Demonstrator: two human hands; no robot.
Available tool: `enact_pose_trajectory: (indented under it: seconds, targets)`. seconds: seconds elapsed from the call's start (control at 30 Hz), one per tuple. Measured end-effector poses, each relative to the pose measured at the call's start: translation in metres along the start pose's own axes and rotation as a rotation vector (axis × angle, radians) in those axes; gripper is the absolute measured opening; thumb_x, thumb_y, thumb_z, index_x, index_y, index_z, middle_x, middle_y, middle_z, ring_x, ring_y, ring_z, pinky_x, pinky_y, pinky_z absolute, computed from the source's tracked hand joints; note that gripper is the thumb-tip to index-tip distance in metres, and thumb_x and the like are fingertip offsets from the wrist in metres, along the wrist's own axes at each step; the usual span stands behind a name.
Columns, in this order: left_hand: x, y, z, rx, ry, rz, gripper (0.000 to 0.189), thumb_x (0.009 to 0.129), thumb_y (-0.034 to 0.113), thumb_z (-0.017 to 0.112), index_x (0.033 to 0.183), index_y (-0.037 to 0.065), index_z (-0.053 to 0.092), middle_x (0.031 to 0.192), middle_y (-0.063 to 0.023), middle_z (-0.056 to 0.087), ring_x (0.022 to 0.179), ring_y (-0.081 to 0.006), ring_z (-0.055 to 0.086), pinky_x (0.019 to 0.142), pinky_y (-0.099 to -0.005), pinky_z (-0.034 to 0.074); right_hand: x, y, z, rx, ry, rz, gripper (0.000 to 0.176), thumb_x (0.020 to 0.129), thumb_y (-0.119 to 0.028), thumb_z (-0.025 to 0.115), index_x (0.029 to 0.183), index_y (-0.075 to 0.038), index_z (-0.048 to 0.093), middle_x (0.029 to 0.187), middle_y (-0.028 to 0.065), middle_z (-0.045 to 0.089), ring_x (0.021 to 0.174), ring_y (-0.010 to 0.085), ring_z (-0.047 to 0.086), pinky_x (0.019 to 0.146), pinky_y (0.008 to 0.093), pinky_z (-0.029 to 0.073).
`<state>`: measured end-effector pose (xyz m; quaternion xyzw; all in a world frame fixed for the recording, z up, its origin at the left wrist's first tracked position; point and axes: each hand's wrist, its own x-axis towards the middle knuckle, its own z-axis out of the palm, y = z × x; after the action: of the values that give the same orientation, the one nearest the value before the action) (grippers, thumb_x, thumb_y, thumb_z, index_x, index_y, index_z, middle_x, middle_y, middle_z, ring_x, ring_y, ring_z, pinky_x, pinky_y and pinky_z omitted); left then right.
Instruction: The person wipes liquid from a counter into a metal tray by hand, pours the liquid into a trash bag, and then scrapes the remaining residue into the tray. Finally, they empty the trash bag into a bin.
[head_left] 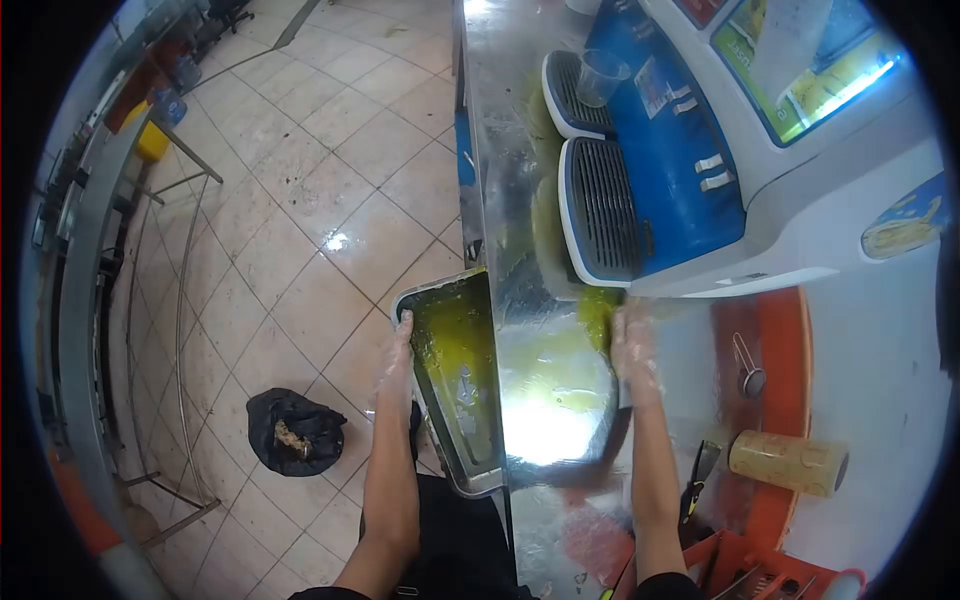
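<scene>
My left hand (396,362), in a thin clear glove, grips the outer rim of a metal tray (462,455) held against the edge of the steel counter (510,120). The tray holds yellow-green pulp. Also gloved, my right hand (634,345) lies flat on the counter in a smear of yellow-green pulp (560,372), just in front of the blue and white drink machine (690,170). It looks blurred and holds nothing that I can make out.
A clear plastic cup (600,76) stands on the machine's far drip grille. At the right lie a small strainer (748,372), a tan cylinder container (788,462) and an orange tray (785,340). On the tiled floor, left, sits a black rubbish bag (292,430) beside a metal railing (180,330).
</scene>
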<state>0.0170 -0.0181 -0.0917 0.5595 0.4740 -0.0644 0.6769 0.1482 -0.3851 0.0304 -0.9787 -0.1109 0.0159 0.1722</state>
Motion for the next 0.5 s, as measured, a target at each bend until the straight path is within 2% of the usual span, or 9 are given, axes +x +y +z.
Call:
enact_pose_trajectory:
  seconds: [0.03,0.1,0.23,0.27,0.33,0.5]
  targets:
    - [0.007,-0.006,0.001,-0.039,-0.019,-0.037,0.092,0.078,0.075,0.055,0.138,0.005,0.051,0.142,-0.0163,0.048,0.13,-0.0303,0.042,0.107,-0.0416,0.031,-0.008,-0.012,0.002,0.091,0.043,-0.074,0.053,0.1,-0.03,0.036,0.142,0.002,0.039,0.147,0.0224,0.038,0.139,0.0368,0.03,0.115,0.0424,0.025]
    - [0.007,-0.012,0.005,-0.082,-0.041,-0.081,0.092,0.078,0.075,0.054,0.138,0.006,0.051,0.143,-0.0157,0.047,0.131,-0.0301,0.042,0.107,-0.0418,0.03,-0.026,-0.048,-0.002,0.074,-0.108,-0.163,0.051,0.101,-0.027,0.034,0.142,0.001,0.039,0.148,0.0211,0.038,0.14,0.0338,0.03,0.117,0.0409,0.022]
    - [-0.022,0.019,0.01,-0.093,-0.055,-0.114,0.089,0.08,0.073,0.054,0.138,0.006,0.051,0.143,-0.0144,0.047,0.132,-0.0291,0.042,0.108,-0.0413,0.03,-0.056,-0.111,0.018,0.036,-0.105,-0.379,0.049,0.101,-0.026,0.032,0.142,0.0,0.04,0.149,0.019,0.038,0.14,0.0344,0.032,0.117,0.0413,0.022]
    - [-0.027,0.024,0.01,-0.092,-0.059,-0.123,0.088,0.081,0.073,0.054,0.138,0.006,0.051,0.143,-0.0141,0.047,0.132,-0.0288,0.042,0.108,-0.0412,0.03,-0.064,-0.124,0.025,0.034,-0.11,-0.378,0.049,0.101,-0.026,0.032,0.142,0.0,0.04,0.149,0.019,0.038,0.14,0.0344,0.032,0.117,0.0413,0.022]
    - [-0.033,0.028,0.01,-0.078,-0.049,-0.098,0.087,0.081,0.072,0.054,0.138,0.006,0.052,0.142,-0.0141,0.048,0.132,-0.0287,0.042,0.108,-0.0406,0.03,-0.076,-0.144,0.037,0.226,-0.122,-0.464,0.05,0.101,-0.029,0.032,0.142,-0.001,0.04,0.148,0.0188,0.038,0.14,0.0341,0.032,0.118,0.0419,0.021]
    - [-0.039,0.034,0.011,-0.1,-0.107,-0.042,0.086,0.082,0.073,0.051,0.136,0.006,0.054,0.139,-0.0136,0.052,0.13,-0.0294,0.044,0.107,-0.0398,0.031,-0.084,-0.162,0.036,0.323,-0.137,-0.392,0.051,0.102,-0.031,0.032,0.144,-0.002,0.039,0.148,0.0174,0.039,0.14,0.0319,0.032,0.117,0.0428,0.022]
